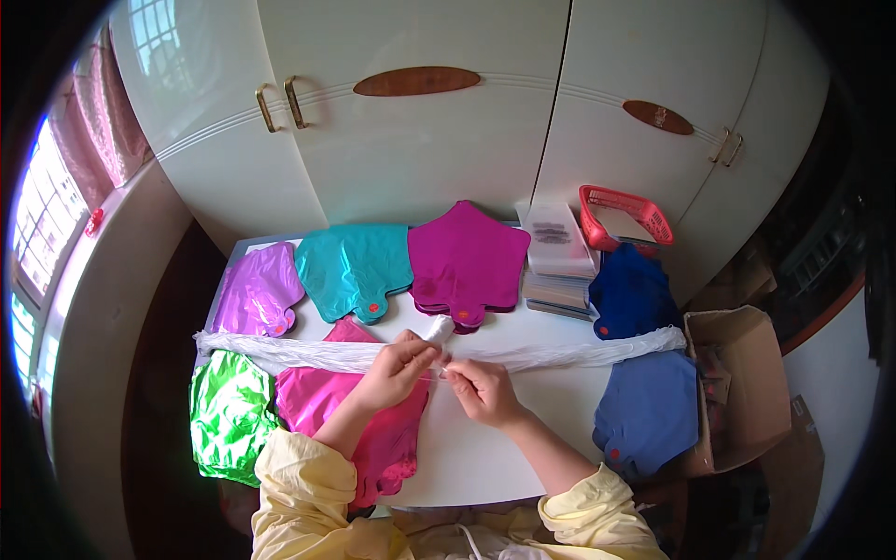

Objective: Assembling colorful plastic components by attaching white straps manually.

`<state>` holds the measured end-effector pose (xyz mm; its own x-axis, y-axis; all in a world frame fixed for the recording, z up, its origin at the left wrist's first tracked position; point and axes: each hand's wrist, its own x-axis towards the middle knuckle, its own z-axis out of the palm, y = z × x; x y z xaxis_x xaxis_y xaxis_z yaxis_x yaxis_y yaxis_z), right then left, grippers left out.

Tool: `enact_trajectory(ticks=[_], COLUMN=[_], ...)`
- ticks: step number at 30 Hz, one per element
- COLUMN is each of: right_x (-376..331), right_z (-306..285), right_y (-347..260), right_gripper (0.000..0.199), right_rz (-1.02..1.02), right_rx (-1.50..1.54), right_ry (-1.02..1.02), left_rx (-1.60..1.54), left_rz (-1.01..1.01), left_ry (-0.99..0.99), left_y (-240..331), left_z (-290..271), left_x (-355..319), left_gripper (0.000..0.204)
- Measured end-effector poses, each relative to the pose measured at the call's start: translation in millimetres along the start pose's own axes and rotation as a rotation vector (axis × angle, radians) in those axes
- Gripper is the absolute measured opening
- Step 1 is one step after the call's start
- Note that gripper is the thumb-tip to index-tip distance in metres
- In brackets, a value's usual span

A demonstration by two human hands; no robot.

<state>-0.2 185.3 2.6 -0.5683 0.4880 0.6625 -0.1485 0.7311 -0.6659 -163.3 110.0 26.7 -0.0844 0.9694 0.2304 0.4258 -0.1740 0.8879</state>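
Observation:
A long bundle of white string (pixel 569 351) lies across the table from left to right. Both my hands meet over its middle, fingertips almost touching. My left hand (pixel 403 364) is closed in a pinch on the string, and just beyond it a white wrapped piece (pixel 437 329) sticks up. My right hand (pixel 481 388) pinches a fine strand of the string; the exact spot between the fingertips is too small to make out. Under my left forearm lies a pile of flat pink foil balloons (pixel 322 397). Past my hands rests a magenta star-shaped foil balloon stack (pixel 467 257).
More flat foil balloons surround the string: purple (pixel 257 287), teal (pixel 353 271), green (pixel 229 411), dark blue (pixel 635 291) and dull blue (pixel 649 406). Stacked cards (pixel 560 247) stand by a red basket (pixel 623 203). A cardboard box (pixel 756 392) adjoins the table's right side; cabinets (pixel 420 140) rise behind.

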Motion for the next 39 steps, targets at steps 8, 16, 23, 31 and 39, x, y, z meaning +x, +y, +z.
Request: enact_trajectory(ticks=[8, 16, 23, 31, 39], right_x=[4.1, 7.7, 4.4, 7.7, 9.2], right_z=[2.7, -9.3, 2.8, -4.6, -7.4], right_y=[-0.7, -1.7, 2.2, -2.9, 3.8], right_gripper=[0.006, 0.003, 0.004, 0.006, 0.006], right_rz=[0.211, -0.039, 0.048, -0.1, -0.066], right_rx=[-0.11, -0.221, -0.18, -0.342, -0.311], right_ry=[0.075, 0.118, 0.059, 0.117, 0.154], left_rx=[-0.956, 0.019, -1.048, -0.654, -0.608], left_rz=[-0.048, -0.03, -0.049, -0.098, -0.108], left_ry=[-0.083, -0.146, -0.171, -0.104, -0.298], left_y=[-12.2, -3.1, -10.8, -1.5, -9.3], left_z=[-0.3, -1.9, 3.9, 6.5, 3.7], left_x=[-7.5, -3.2, -4.3, -0.6, -4.4], left_gripper=[0.028, 0.021, 0.027, 0.027, 0.022])
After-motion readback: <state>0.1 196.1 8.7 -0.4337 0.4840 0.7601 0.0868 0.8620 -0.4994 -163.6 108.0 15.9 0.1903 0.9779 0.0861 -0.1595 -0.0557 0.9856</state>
